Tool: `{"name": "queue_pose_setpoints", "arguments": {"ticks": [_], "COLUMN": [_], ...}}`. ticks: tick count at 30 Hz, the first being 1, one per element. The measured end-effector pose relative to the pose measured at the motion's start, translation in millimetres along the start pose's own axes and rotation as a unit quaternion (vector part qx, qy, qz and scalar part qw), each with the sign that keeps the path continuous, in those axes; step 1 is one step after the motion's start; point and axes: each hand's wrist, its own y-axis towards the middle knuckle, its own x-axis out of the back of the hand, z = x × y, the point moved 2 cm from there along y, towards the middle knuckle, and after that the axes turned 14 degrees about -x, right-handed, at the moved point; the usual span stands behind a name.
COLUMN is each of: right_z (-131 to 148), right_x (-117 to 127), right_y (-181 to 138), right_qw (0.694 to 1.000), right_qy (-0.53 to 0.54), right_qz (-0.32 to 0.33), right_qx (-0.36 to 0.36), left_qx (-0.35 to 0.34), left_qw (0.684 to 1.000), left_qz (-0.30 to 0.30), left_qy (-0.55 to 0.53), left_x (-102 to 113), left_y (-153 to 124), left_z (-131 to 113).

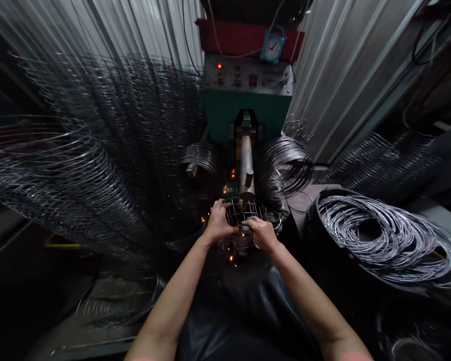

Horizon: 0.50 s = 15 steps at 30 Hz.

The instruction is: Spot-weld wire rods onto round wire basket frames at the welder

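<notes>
A small round wire basket (261, 206) sits under the tip of the metal electrode arm (247, 165) of a spot welder (248, 103). My left hand (218, 223) grips the left side of the basket, its thumb toward the near wires. On the near right side, my right hand (263, 233) is closed on the basket's wires, fingers pointing left. Orange sparks (231, 258) fly below and left of the basket. Its lower part is dark and partly hidden behind my hands.
Stacks of wire rings (105, 185) rise at the left. Ring bundles (287, 165) flank the welder arm. A black tub (315, 213) holding loose wire rings (391, 235) stands at the right. A blue clock (273, 46) sits atop the machine.
</notes>
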Motion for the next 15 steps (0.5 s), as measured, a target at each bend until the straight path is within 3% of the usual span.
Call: {"name": "queue_pose_setpoints", "arguments": {"ticks": [4,7,9,11,13,15], "right_z": [-2,-13,-21,-27,-32,-38], "right_x": [8,10,6,0,-3,-4], "right_y": [-5,-24,-39,-52,-62,-69], "right_qw": [0.985,0.932,0.863,0.770,0.690,0.636], "right_qy": [0.151,0.331,0.463,0.574,0.642,0.680], "right_qz": [-0.082,-0.088,-0.020,0.053,0.081,0.077], "right_qx": [-0.029,-0.116,-0.201,-0.275,-0.326,-0.358], "left_qx": [0.015,0.026,0.038,0.049,0.055,0.067], "left_qw": [1.000,1.000,0.999,0.999,0.998,0.998], "left_qz": [0.000,-0.009,-0.016,-0.019,-0.012,0.003], "left_qy": [-0.023,-0.010,-0.001,0.001,0.005,0.009], "left_x": [-2,-1,1,2,3,5], "left_y": [8,15,23,31,37,37], "left_z": [5,10,13,15,16,18]}}
